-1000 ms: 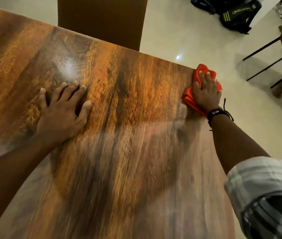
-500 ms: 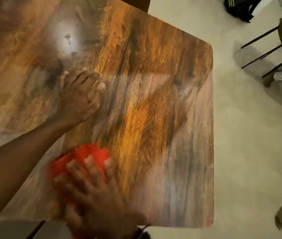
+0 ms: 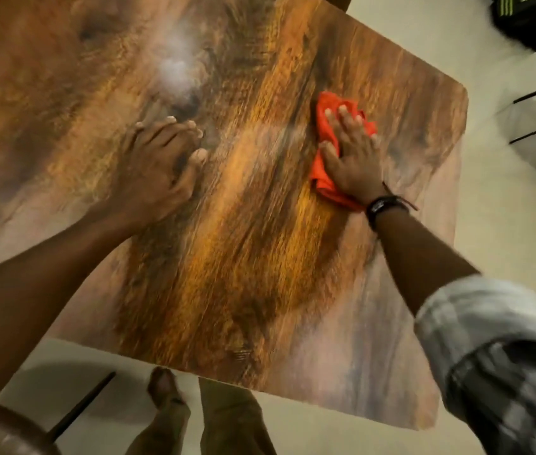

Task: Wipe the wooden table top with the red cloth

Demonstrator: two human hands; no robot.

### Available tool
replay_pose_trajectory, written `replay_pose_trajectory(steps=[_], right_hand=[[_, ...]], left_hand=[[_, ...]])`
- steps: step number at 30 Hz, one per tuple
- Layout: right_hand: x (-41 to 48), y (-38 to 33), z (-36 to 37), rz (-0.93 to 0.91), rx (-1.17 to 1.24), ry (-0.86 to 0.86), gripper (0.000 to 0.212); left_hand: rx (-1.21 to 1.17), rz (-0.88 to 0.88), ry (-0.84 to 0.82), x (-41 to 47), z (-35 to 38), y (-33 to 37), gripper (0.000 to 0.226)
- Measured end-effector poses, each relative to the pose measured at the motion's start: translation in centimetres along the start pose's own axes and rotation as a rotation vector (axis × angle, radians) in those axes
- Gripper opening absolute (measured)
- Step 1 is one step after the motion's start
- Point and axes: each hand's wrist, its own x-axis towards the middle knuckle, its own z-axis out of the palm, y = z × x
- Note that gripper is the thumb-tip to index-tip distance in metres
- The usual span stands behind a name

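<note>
Ok, right hand [image 3: 355, 165] flat, fingers [image 3: 347, 121] straight, pressing crumpled red cloth [image 3: 321, 177] onto the wood-grain brown desk [image 3: 243, 257] near its far-right corner. Left hand [image 3: 158, 165] rests open, empty. Cloth looks limp, light: palm it mid-bunch.

Right hand [image 3: 353, 159]: palm down, fingers straight, slightly spread, pressing flat. Left hand [image 3: 158, 169]: palm down, fingers close together, knuckles a little raised.

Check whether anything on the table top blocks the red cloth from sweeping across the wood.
Only the left hand, resting on the table top to the left of the red cloth under the right hand, lies in a leftward sweep. Toward the near edge nothing visible stands in the way.
</note>
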Motion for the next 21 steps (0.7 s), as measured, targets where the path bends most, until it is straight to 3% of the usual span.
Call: replay_pose_trajectory(steps=[5,11,17,21], right_hand=[[3.3,-2.0,0.0,0.140,0.042,-0.002,0.057],[0.8,-11.9,2.8,-0.044,-0.020,-0.012,0.062],[-3.9,-29.4,8.7,-0.467,-0.199,-0.044,0.066],[-10.5,-32.4,10.3,-0.501,-0.139,-0.038,0.081]], left_hand=[[-0.035,-0.013,0.013,-0.4,-0.5,-0.3,0.041],[-0.131,-0.059,0.056,-2.1,-3.1,-1.6,0.048],[-0.017,-0.039,0.215,-4.0,-6.8,-3.5,0.043],[-0.001,-0.066,0.170,-5.4,-8.3,-3.8,0.044]])
